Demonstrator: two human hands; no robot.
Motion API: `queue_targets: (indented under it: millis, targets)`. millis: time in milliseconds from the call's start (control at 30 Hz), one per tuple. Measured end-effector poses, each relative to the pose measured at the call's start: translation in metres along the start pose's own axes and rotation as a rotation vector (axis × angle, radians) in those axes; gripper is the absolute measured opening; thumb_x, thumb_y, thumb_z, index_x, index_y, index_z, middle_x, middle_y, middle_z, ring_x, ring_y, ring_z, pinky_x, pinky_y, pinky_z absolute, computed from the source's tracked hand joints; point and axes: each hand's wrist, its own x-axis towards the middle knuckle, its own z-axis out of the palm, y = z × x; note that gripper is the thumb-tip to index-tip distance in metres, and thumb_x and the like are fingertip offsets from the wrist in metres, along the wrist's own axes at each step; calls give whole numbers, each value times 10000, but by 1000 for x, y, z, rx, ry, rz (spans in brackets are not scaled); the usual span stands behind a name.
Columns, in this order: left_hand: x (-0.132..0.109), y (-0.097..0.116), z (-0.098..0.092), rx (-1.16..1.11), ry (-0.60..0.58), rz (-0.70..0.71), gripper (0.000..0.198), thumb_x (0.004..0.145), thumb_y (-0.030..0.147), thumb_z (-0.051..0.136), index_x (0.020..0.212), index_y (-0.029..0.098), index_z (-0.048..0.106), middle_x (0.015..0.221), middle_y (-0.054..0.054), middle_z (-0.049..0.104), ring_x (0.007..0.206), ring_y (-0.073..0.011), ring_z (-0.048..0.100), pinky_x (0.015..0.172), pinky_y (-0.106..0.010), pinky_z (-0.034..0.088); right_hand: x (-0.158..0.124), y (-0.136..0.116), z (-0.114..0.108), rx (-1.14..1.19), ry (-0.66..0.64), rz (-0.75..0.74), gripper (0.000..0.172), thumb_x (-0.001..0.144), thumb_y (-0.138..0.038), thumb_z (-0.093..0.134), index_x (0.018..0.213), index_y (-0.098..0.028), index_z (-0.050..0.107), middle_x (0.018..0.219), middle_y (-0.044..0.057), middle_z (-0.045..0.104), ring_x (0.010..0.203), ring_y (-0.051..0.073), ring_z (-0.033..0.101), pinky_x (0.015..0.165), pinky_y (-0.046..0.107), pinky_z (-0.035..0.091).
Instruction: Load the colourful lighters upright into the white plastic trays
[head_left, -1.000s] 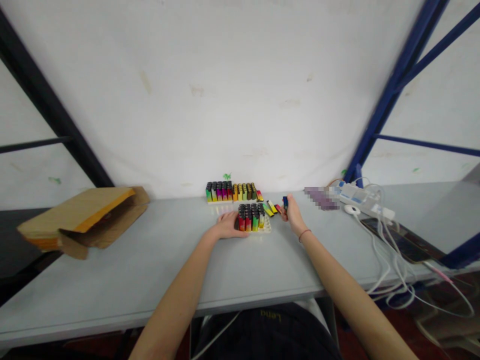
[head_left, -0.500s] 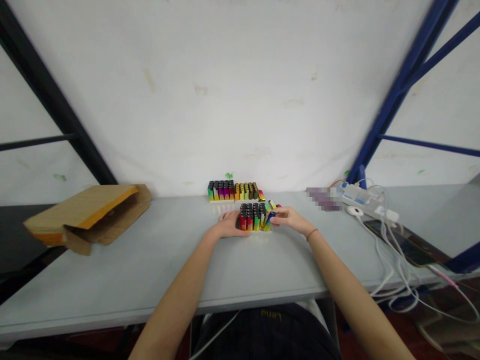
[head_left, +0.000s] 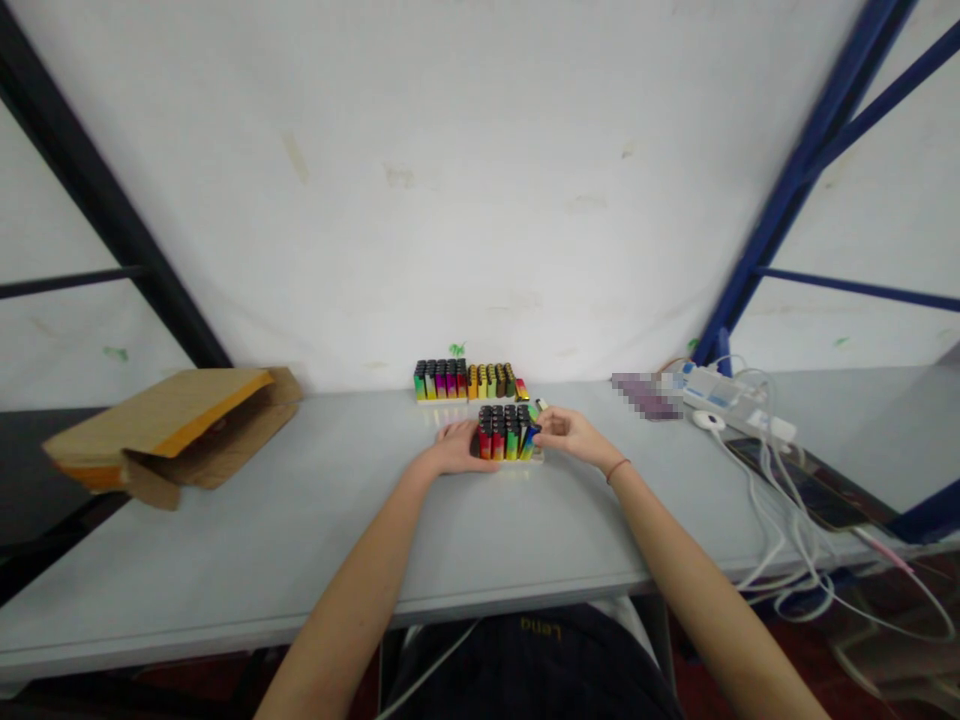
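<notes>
A white tray of upright coloured lighters [head_left: 505, 435] stands on the grey table [head_left: 300, 530] in front of me. My left hand [head_left: 455, 447] rests against the tray's left side and steadies it. My right hand [head_left: 564, 433] is at the tray's right end, its fingers pinching a blue lighter [head_left: 531, 438] that stands tilted at the tray's right edge. A second tray of lighters [head_left: 465, 381] stands behind, near the wall. A few loose lighters [head_left: 537, 406] lie just behind my right hand.
An open brown cardboard box [head_left: 161, 430] lies on its side at the table's left end. At the right are a white power strip [head_left: 731, 398], tangled white cables [head_left: 780, 520] and a dark phone [head_left: 802, 485]. A white wall stands behind.
My right hand carried the blue lighter from the right of the tray leftward and down to the tray's right edge. My left hand has stayed on the tray.
</notes>
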Motion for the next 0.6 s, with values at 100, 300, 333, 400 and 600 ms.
queue_targets:
  millis: [100,300,333,400,600]
  targets:
    - [-1,1,-1,2,-4,-5,919,647,684,710,1406,238,450,1434,-96,549,1336,-372,478,1160,-466,317,1,1,3,-18,-1,-7,461,589,-512,861,822,-189,630,687,-22,621,618,121,567,612,262,468]
    - [-3,3,-4,8,-14,-7,928,665,697,680,1415,205,441,1437,-112,544,1352,-366,465,1144,-453,345,3,7,-18,-241,311,-43,361,863,-533,581,836,-183,665,730,40,673,701,176,612,711,313,508]
    - [-3,3,-4,4,-15,-3,929,663,702,680,1408,199,449,1431,-115,549,1349,-365,470,1137,-449,356,3,10,-24,-339,397,-31,331,889,-484,548,852,-181,675,787,60,699,736,186,625,747,323,509]
    - [-3,4,-5,0,-17,4,925,661,708,680,1395,190,464,1419,-120,558,1342,-364,478,1131,-443,363,2,16,-33,-556,470,-2,263,902,-378,536,929,-176,702,981,106,735,857,204,652,843,334,496]
    - [-1,2,-3,11,-17,-4,899,656,698,684,1377,201,479,1413,-113,563,1344,-361,477,1153,-443,332,-2,22,-38,-1053,252,230,215,921,-312,570,1010,-190,723,1017,139,750,959,249,679,815,304,456]
